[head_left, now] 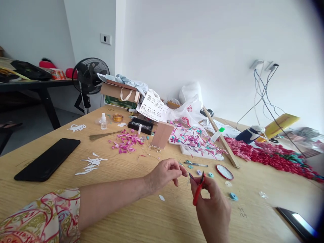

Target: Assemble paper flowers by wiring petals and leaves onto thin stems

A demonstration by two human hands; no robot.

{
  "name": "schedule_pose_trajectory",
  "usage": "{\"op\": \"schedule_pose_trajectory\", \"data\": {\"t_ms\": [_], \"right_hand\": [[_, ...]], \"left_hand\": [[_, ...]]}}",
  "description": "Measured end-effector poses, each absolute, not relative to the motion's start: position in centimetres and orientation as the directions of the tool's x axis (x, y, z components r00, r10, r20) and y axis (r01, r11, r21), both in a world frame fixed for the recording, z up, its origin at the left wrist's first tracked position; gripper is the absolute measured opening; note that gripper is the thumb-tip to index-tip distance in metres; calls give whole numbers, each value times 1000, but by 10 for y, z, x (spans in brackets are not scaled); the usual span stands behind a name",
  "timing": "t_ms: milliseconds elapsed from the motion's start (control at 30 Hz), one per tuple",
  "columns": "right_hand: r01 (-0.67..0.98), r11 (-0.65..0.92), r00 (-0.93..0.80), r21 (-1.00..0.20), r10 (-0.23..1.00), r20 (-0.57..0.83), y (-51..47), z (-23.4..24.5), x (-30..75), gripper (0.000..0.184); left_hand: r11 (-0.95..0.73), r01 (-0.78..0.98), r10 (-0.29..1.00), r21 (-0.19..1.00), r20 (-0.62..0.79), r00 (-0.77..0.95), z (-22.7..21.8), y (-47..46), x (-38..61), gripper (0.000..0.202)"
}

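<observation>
My right hand (215, 206) is closed around a small red-handled cutting tool with dark tips (198, 192). At its thumb and fingertips is a small dark purple petal-like piece (191, 176). From there a thin strand (184, 167) runs to my left hand (165, 175), whose curled fingers pinch it. A single white petal-shaped piece (162, 198) lies on the table below my left hand. Beyond the hands lie a pen (196, 164) and small thread spools, among them a blue one (233, 196).
White cut strips (91, 165), pink petals (126, 140) and a black tray (140, 125) lie on the wooden table (121, 212). A wooden block (162, 135) stands mid-table. To the right are flower sprays (197, 140), a wooden bar (222, 140) and red bunches (265, 157). Phones (48, 160) lie at both sides.
</observation>
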State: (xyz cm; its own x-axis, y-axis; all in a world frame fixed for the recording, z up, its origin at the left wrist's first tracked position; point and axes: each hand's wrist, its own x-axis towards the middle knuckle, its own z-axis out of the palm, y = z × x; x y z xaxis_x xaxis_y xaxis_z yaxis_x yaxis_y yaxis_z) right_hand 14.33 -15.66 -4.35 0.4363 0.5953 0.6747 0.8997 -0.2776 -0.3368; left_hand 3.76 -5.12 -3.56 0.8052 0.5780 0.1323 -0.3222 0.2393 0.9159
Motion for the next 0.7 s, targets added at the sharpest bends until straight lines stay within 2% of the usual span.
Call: {"op": "schedule_pose_trajectory", "data": {"t_ms": [100, 200, 300, 400, 467, 533, 600, 700], "right_hand": [[876, -265, 477, -402, 592, 649, -157, -42, 142, 21], [877, -252, 473, -408, 594, 651, -156, -42, 141, 19], [904, -254, 426, -343, 592, 684, -156, -46, 143, 17], [954, -215, 299, -210, 619, 726, -156, -49, 144, 17], [983, -150, 179, -107, 652, 737, -156, -50, 143, 18], [995, -99, 89, -32, 663, 743, -155, -50, 143, 19], [995, -101, 73, -8, 652, 755, -155, -50, 142, 19], [983, -172, 164, -70, 628, 761, -155, -51, 142, 17]], "left_hand": [[291, -310, 558, 905, 102, 823, -32, -53, 36, 10], [360, -274, 519, 892, 53, 853, -33, -53, 36, 14], [322, -233, 529, 918, 30, 848, -38, -52, 36, 16], [229, -173, 567, 958, 14, 824, -44, -52, 38, 28], [239, -160, 548, 958, 3, 837, -47, -53, 40, 35], [265, -166, 531, 950, 0, 847, -48, -52, 41, 33], [256, -177, 532, 950, 14, 846, -49, -51, 43, 29], [191, -176, 530, 966, 49, 846, -51, -49, 46, 26]]}}
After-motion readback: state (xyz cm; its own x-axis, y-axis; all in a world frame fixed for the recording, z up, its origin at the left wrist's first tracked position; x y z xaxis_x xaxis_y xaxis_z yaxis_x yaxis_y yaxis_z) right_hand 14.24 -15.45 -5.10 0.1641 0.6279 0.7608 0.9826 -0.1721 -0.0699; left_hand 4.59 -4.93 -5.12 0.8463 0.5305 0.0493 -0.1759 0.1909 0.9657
